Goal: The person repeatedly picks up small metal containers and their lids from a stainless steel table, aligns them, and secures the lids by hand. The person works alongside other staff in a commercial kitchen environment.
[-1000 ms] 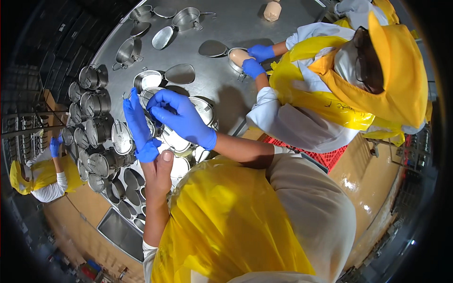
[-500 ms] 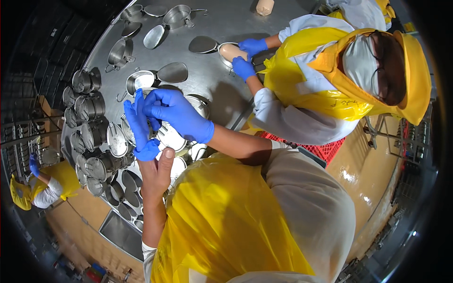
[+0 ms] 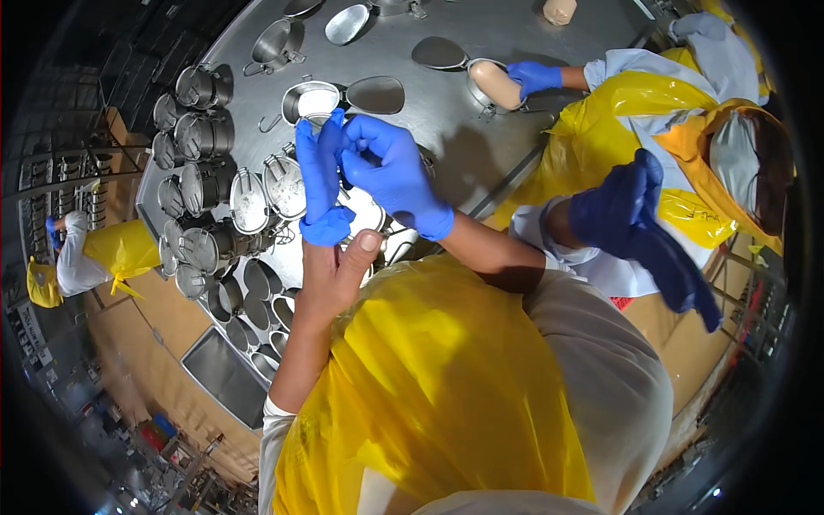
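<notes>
My left hand [image 3: 330, 273] is upright with its fingers stretched inside a partly worn blue glove [image 3: 318, 184]. The cuff is bunched across the hand, leaving the thumb and the heel of the palm bare. Wearing a blue glove too, my right hand [image 3: 390, 176] pinches this glove near its fingers. Below both hands are round metal moulds with lids [image 3: 285, 187]. Just beyond them an open mould [image 3: 311, 101] has its lid [image 3: 375, 94] laid to the side.
At the right a co-worker in a yellow apron [image 3: 592, 120] touches a pinkish meat log [image 3: 496, 84] in a mould; their other gloved hand [image 3: 631, 206] is near my right forearm. Stacked moulds [image 3: 204, 137] line the steel table's [image 3: 463, 154] left side. Another person [image 3: 103, 257] stands far left.
The co-worker's one hand has left the meat log and swung toward me. My view has shifted, so the table appears further right and higher. My right hand still pinches the glove.
</notes>
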`<action>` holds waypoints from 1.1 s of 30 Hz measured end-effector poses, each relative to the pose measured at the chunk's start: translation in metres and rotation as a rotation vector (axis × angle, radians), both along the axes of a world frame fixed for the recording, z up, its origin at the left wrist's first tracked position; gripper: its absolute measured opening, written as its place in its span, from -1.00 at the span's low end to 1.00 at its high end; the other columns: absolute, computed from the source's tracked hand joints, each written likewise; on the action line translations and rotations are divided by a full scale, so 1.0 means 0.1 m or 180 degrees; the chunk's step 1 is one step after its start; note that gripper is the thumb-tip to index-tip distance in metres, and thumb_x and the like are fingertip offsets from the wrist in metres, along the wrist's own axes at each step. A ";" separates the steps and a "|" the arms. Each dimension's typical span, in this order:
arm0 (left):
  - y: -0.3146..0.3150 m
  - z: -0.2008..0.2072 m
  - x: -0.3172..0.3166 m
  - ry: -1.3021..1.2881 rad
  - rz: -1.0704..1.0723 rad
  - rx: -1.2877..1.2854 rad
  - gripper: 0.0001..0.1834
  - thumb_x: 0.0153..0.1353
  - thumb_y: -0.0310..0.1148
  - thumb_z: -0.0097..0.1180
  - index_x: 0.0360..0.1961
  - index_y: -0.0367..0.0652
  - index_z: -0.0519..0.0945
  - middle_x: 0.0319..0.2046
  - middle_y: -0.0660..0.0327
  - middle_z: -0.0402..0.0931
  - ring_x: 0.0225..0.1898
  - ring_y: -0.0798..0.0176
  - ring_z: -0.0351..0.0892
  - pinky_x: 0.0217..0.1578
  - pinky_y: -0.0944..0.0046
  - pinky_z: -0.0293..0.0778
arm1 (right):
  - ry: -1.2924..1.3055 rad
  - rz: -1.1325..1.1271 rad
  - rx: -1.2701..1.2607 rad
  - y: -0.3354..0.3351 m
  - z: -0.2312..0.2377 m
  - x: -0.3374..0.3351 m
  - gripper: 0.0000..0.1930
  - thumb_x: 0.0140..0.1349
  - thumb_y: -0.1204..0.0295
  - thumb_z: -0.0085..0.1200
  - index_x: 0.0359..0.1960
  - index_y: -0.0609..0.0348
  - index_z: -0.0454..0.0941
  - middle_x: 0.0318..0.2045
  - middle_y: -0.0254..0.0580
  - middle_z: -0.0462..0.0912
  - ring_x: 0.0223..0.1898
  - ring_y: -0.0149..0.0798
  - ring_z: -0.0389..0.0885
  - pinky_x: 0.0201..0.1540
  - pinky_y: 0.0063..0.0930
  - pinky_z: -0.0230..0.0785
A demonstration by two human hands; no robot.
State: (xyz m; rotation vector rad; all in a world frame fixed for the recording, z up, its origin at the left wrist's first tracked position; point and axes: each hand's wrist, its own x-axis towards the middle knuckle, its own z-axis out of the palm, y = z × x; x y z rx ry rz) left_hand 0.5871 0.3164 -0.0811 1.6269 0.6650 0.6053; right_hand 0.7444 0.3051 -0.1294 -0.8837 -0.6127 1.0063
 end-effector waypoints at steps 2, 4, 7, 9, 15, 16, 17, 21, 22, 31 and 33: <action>0.02 -0.08 0.01 -0.0034 -0.0044 -0.0151 -0.12 0.40 -0.04 0.27 0.45 -0.49 0.21 -0.07 0.24 0.37 -0.11 0.32 0.31 -0.09 0.28 0.31 | -0.0365 -0.0037 0.0077 0.00 -0.06 0.00 -0.97 0.30 0.59 0.15 -0.29 0.23 0.54 -0.43 -0.49 0.50 -0.37 -0.64 0.37 -0.31 -0.63 0.27; 0.11 -0.14 -0.09 0.0217 -0.0148 -0.0608 -0.16 0.40 -0.03 0.27 0.42 -0.48 0.25 -0.03 0.22 0.37 -0.08 0.33 0.31 -0.07 0.29 0.32 | -0.0379 0.0049 -0.0186 -0.02 -0.05 -0.01 -0.98 0.30 0.59 0.13 -0.29 0.25 0.54 -0.42 -0.47 0.51 -0.37 -0.63 0.36 -0.32 -0.61 0.27; 0.14 -0.15 -0.10 0.0376 -0.0081 -0.0663 -0.22 0.38 -0.01 0.31 0.32 -0.43 0.33 -0.05 0.23 0.32 -0.06 0.35 0.27 -0.02 0.31 0.28 | -0.0468 0.0056 -0.0202 0.01 -0.10 0.02 -0.98 0.30 0.60 0.10 -0.28 0.27 0.53 -0.42 -0.44 0.52 -0.37 -0.62 0.36 -0.33 -0.59 0.28; 0.13 -0.13 -0.09 0.0393 -0.0112 -0.0677 -0.13 0.35 0.00 0.35 0.42 -0.41 0.28 0.01 0.18 0.34 -0.08 0.35 0.23 0.00 0.29 0.26 | -0.0408 0.0267 -0.0171 0.02 -0.19 0.05 -0.98 0.41 0.58 0.04 -0.21 0.22 0.51 -0.34 -0.42 0.53 -0.31 -0.55 0.47 -0.20 -0.57 0.43; 0.10 0.30 0.21 -0.0808 -0.0600 -0.1315 0.17 0.28 0.00 0.37 0.63 -0.24 -0.14 0.50 -0.12 0.03 0.39 -0.07 0.23 0.33 0.07 0.22 | -0.0078 0.0400 0.0073 0.03 -0.20 0.50 -0.80 0.49 0.43 0.07 0.03 0.26 0.58 -0.21 -0.32 0.65 -0.18 -0.45 0.61 -0.05 -0.49 0.51; 0.11 0.38 0.27 -0.1115 -0.0722 -0.1592 0.23 0.26 0.02 0.38 0.65 -0.19 -0.21 0.57 -0.16 -0.07 0.47 -0.18 0.19 0.40 0.02 0.21 | -0.0114 0.0508 0.0141 0.03 -0.19 0.57 -0.77 0.49 0.43 0.07 0.08 0.26 0.59 -0.18 -0.30 0.67 -0.15 -0.44 0.62 -0.01 -0.48 0.51; 0.11 0.45 0.29 -0.1414 -0.0834 -0.1868 0.29 0.24 0.04 0.38 0.67 -0.14 -0.29 0.63 -0.20 -0.17 0.56 -0.29 0.14 0.46 -0.04 0.19 | 0.0068 0.0676 0.0126 0.00 -0.09 0.56 -0.72 0.43 0.46 0.15 0.11 0.26 0.61 -0.10 -0.24 0.71 -0.05 -0.39 0.65 0.11 -0.44 0.50; 0.17 0.54 0.27 -0.2313 -0.1229 -0.3267 0.28 0.31 0.02 0.32 0.65 -0.03 -0.43 0.66 -0.07 -0.35 0.52 -0.48 0.12 0.43 -0.42 0.20 | 0.0449 0.1354 0.0536 -0.11 0.05 0.47 -0.76 0.22 0.54 0.34 -0.07 0.25 0.69 -0.07 -0.21 0.72 -0.04 -0.34 0.66 0.11 -0.38 0.52; 0.17 0.55 0.26 -0.2445 -0.1201 -0.3545 0.28 0.31 0.02 0.32 0.65 0.00 -0.45 0.67 -0.05 -0.39 0.52 -0.49 0.12 0.42 -0.48 0.20 | 0.0371 0.1281 0.0570 -0.15 0.06 0.48 -0.77 0.22 0.54 0.34 -0.09 0.25 0.69 -0.09 -0.22 0.72 -0.04 -0.34 0.66 0.10 -0.38 0.52; 0.10 0.63 0.27 -0.3520 -0.1291 -0.4357 0.24 0.33 0.16 0.24 0.66 0.16 -0.45 0.68 0.11 -0.58 0.54 -0.65 -0.10 0.28 -0.65 0.27 | -0.0485 0.0613 0.0487 -0.23 0.41 0.35 -0.82 0.25 0.58 0.28 -0.12 0.24 0.66 -0.26 -0.34 0.71 -0.17 -0.45 0.66 -0.05 -0.47 0.54; 0.10 0.62 0.24 -0.3583 -0.1340 -0.4398 0.26 0.34 0.16 0.23 0.65 0.20 -0.51 0.68 0.16 -0.58 0.54 -0.66 -0.13 0.27 -0.68 0.25 | -0.0743 0.0503 0.0557 -0.22 0.44 0.31 -0.84 0.23 0.59 0.25 -0.15 0.24 0.65 -0.21 -0.36 0.68 -0.11 -0.45 0.64 0.02 -0.46 0.50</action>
